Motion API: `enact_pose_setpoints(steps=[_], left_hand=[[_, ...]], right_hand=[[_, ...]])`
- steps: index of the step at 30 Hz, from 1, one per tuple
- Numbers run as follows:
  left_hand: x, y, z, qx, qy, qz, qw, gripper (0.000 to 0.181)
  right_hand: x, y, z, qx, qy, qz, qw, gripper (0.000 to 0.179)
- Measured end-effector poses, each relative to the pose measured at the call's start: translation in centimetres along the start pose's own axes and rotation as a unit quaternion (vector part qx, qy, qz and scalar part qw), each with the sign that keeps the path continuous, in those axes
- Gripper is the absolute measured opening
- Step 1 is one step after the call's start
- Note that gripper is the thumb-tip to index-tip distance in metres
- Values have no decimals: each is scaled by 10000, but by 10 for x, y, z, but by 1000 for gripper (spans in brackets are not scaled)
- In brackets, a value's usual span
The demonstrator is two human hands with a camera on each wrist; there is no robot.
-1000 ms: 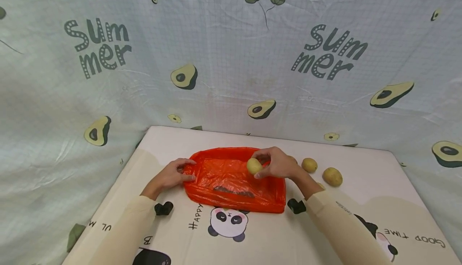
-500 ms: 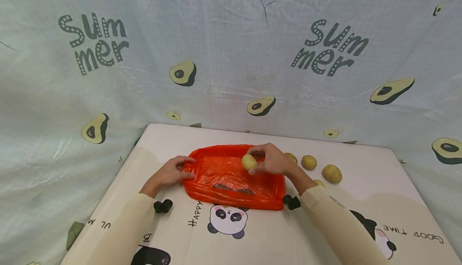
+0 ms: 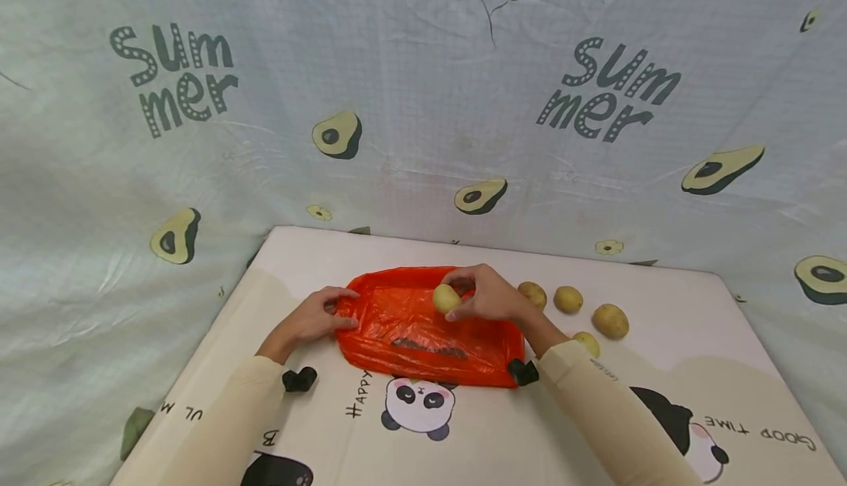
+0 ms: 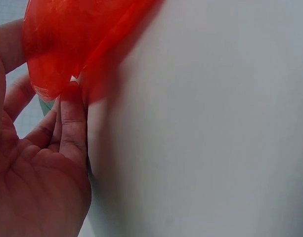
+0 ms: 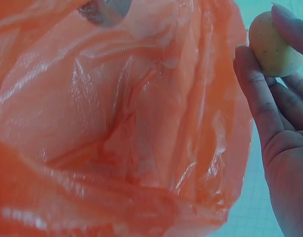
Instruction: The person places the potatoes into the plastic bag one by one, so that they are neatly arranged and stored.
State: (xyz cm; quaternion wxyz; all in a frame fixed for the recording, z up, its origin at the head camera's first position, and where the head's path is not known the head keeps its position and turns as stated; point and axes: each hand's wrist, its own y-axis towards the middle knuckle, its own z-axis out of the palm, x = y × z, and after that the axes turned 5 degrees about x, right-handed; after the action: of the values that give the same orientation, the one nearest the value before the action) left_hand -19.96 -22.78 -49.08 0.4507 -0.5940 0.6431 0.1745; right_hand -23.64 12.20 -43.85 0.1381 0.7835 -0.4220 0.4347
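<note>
A thin red plastic bag [image 3: 397,313] lies spread wide on the table, its rim raised all round. At the bag's left end, my left hand [image 3: 316,318] holds the rim between thumb and fingers; the left wrist view shows the film [image 4: 57,49] in its fingers. My right hand [image 3: 488,296] pinches a small pale-yellow potato [image 3: 446,299] over the right half of the bag. In the right wrist view that potato [image 5: 275,45] sits between thumb and fingertips, above the bag's wrinkled film [image 5: 136,118].
Several more potatoes rest right of the bag: one [image 3: 532,295] near my right wrist, others [image 3: 568,300] [image 3: 610,321] farther right, and a partly covered potato [image 3: 586,344] by my sleeve. A patterned cloth [image 3: 410,67] hangs behind the printed table cover [image 3: 490,434].
My right hand has carried the potato leftward over the bag, so the potatoes behind that arm show more fully. My left hand stays at the bag's left end.
</note>
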Motion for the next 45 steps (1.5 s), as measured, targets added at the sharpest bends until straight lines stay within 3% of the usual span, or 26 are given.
enact_pose_setpoints(steps=[23,37,45], left_hand=[[3,-5,0,-118,6,4,9999,51],[2,2,0,-107,-1,-26,9999,52],[3,1,-2,-77,33,10,10000,52]], right_hand=[[10,18,14,43,184,-165,9997,40],[12,24,17,-101,325,-134,9993,41],[10,31,23,-95,284,-307,9991,43]])
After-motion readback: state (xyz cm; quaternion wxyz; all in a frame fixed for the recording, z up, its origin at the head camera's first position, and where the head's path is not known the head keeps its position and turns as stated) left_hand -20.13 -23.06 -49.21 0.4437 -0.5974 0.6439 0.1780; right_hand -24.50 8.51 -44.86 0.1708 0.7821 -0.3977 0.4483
